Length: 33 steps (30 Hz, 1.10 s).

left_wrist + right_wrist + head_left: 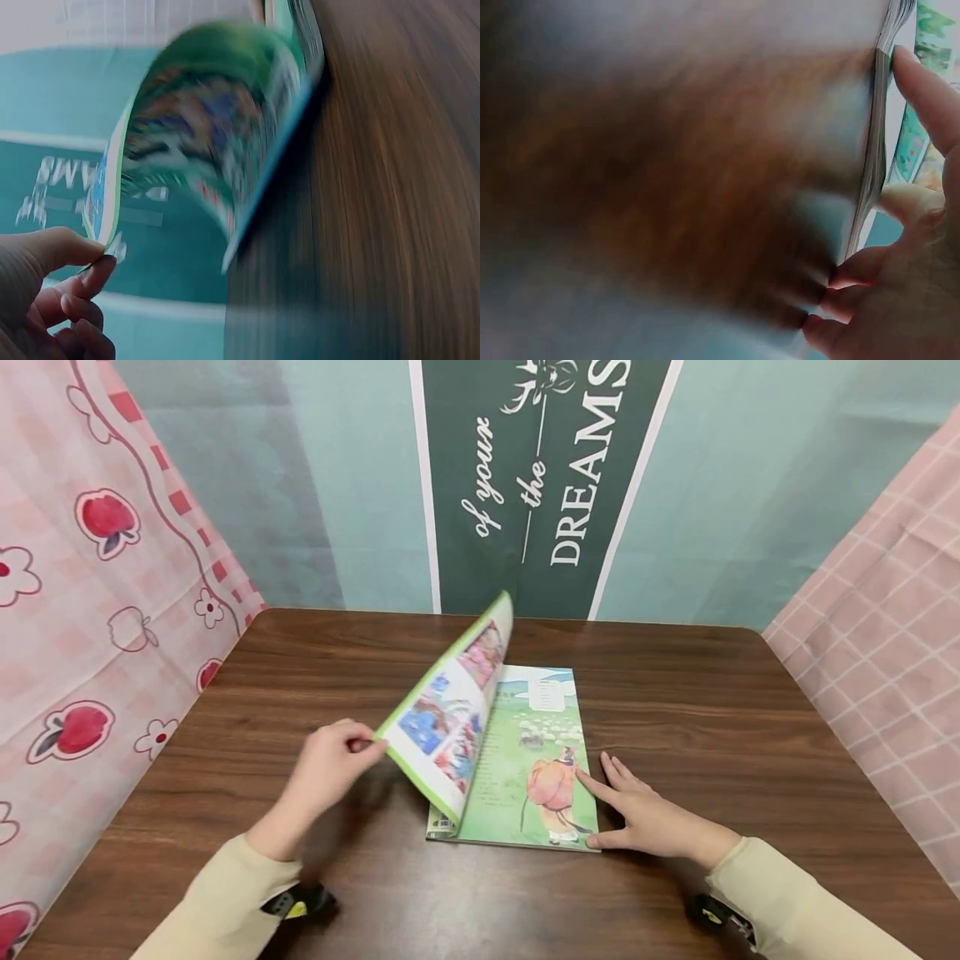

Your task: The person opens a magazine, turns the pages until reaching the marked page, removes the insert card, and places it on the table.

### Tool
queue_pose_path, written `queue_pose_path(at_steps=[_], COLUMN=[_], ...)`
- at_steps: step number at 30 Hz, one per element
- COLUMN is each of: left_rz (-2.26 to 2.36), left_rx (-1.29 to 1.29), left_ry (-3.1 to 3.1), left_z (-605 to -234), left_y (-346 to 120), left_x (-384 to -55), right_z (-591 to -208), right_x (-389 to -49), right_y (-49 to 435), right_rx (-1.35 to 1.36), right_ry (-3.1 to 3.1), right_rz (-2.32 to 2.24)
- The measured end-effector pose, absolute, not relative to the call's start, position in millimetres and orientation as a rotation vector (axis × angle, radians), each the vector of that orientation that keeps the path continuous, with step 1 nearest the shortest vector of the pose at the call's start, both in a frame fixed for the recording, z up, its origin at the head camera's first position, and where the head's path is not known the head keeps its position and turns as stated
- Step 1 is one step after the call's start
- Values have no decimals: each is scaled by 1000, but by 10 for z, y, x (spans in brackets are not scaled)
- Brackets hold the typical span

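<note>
A thin illustrated book (510, 810) lies on the wooden table, showing a green page with a figure in pink and a flock of white sheep. My left hand (333, 768) pinches the lower left corner of a lifted page (397, 747), which is green-edged with several colour pictures. In the left wrist view, thumb and forefinger grip that edge while the page (202, 45) bows over in a blurred curve. My right hand (645, 818) rests at the book's right edge, fingers spread, with fingertips on the page. The right wrist view shows its thumb (930, 97) beside the stacked page edges (877, 127).
The brown wooden table (675, 693) extends around the book. Behind it hangs a teal cloth (360, 485) with white lettering on a dark green band. Pink patterned cloths stand at the left (67, 635) and right (892, 577). Black straps circle both wrists.
</note>
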<state>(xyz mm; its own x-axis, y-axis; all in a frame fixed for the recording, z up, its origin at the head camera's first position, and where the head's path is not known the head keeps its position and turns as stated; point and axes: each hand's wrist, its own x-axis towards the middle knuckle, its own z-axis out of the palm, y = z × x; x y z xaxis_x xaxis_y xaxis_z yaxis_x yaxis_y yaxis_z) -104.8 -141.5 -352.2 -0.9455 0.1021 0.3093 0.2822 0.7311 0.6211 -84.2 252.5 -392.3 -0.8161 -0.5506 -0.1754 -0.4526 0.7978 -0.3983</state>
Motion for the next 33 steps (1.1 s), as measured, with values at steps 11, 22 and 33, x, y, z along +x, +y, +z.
queue_pose_path(at_steps=[11,22,33], left_rz=[-598,-449,-401], left_rx=[-40,-52,-34], left_ry=[-2771,-2848,-3355], left_z=[-3544,-3557,-3642], left_y=[-2073,-2176,-2191], left_x=[-765,-858,-829], right_z=[-3877,-3903,-3864], right_x=[-837,-1009,-973], right_y=[2517,2520,2531], right_rx=[-697,-600,-583], right_ry=[2685,2750,2744], right_rz=[-434,-395,-366])
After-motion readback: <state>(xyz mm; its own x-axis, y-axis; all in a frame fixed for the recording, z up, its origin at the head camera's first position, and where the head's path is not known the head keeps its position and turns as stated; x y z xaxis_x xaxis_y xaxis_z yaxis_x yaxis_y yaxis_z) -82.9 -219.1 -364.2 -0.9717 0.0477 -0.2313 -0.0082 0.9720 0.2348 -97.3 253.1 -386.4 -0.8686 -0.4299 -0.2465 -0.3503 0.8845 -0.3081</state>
